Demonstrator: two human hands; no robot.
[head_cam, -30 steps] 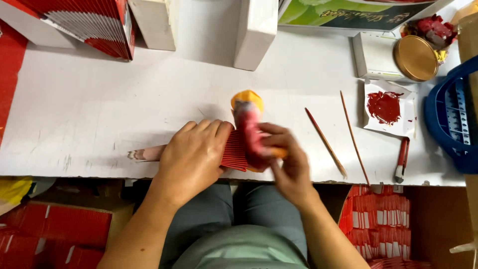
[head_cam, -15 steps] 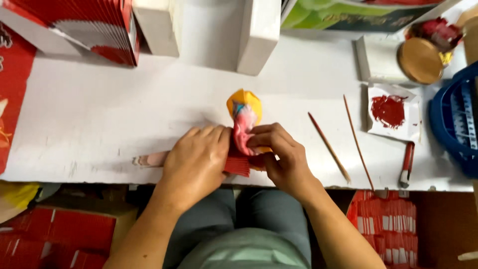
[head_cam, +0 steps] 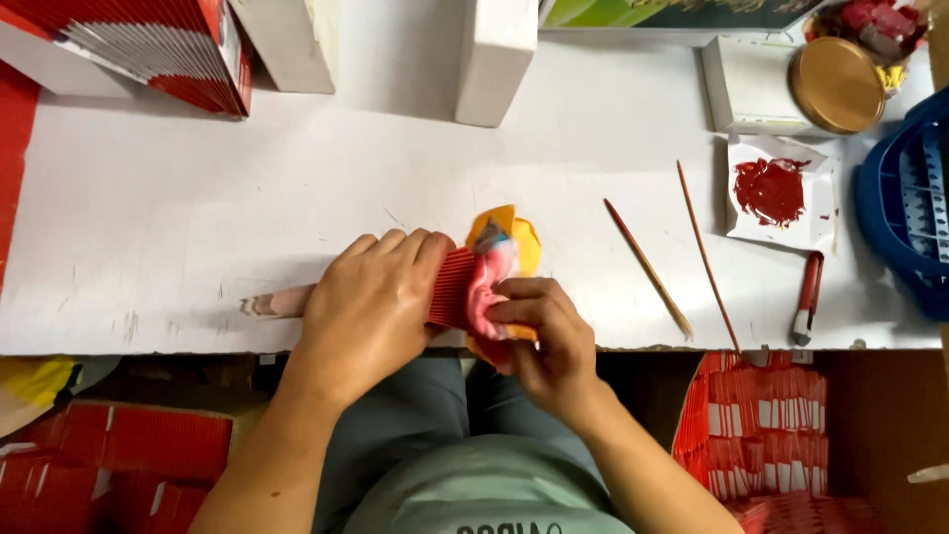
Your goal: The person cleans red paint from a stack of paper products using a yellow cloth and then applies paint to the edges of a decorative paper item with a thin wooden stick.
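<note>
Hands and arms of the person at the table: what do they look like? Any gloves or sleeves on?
Both hands are bare, with no gloves. The left hand and the right hand show no rings or watch. The forearms are bare too, with no sleeves reaching into view. Below them you can see a pale green shirt and grey-green trousers.

A white worktop [head_cam: 178, 218], scuffed and scratched near its front edge, fills most of the view under even, soft light. Two white blocks [head_cam: 494, 59] stand at twelve o'clock along its far side. Below the edge, at eight o'clock, the space is dim, and red cartons [head_cam: 109, 455] are stacked there.
</note>
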